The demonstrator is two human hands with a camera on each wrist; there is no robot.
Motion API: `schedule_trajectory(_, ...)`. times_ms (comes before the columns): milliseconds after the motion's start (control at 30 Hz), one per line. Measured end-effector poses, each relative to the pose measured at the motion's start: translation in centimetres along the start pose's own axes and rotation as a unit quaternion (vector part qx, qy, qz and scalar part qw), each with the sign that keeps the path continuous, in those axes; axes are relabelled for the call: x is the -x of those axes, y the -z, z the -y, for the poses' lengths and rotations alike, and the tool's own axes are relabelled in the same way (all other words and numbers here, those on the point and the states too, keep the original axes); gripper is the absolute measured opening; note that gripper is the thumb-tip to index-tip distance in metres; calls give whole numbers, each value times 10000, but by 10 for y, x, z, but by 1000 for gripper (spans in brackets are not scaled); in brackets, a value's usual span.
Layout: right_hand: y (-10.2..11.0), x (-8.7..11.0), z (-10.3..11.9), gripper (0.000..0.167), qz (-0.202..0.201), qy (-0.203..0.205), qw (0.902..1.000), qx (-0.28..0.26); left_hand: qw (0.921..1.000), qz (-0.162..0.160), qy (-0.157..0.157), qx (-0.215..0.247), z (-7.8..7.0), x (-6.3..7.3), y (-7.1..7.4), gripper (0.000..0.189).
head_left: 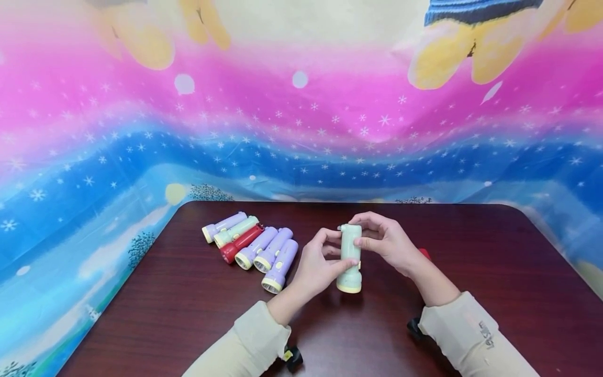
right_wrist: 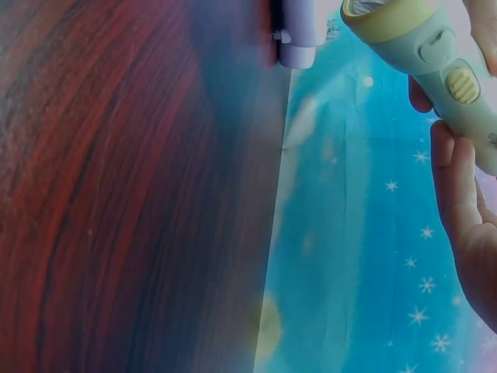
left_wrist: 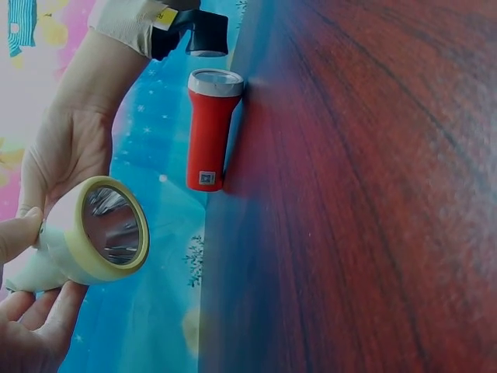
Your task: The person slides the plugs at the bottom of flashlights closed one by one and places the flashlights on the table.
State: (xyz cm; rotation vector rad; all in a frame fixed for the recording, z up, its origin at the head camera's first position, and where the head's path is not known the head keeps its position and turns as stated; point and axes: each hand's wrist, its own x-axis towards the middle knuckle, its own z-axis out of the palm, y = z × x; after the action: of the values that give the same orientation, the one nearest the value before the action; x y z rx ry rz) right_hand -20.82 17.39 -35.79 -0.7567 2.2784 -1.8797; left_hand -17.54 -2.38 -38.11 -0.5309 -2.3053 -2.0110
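A pale green flashlight (head_left: 350, 246) is held between both hands over the middle of the table, its cream-rimmed lens end pointing down toward the person. My left hand (head_left: 320, 264) grips the body from the left, thumb across its front. From the right, my right hand (head_left: 388, 243) pinches the tail end between thumb and fingers. The left wrist view shows the reflector inside the lens of the flashlight (left_wrist: 115, 225). A cream ribbed switch on the side of the flashlight (right_wrist: 463, 85) appears in the right wrist view.
Left of the hands, several flashlights lie in a slanting row: lilac ones (head_left: 281, 264), a green one (head_left: 237, 232) and a red one (head_left: 242, 243). Another red flashlight (left_wrist: 208, 140) with a pale rim is mostly hidden behind the right wrist in the head view. A patterned cloth (head_left: 301, 131) hangs behind the table.
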Motion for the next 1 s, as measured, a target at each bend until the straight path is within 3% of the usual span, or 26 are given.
schedule_trajectory(633,-7,3,-1,37,-321,-99,9994,-85,9999,-32,54,-150,-4,4,1,49)
schedule_trajectory(867,-6,6,0,36,-462,-64,9989,61,9996,238,-54,-112,-4,3,1,51)
schedule_trajectory(1000,-7,7,3,36,-542,-103,9983,178,9989,304,-127,-323,-3,4,3,52)
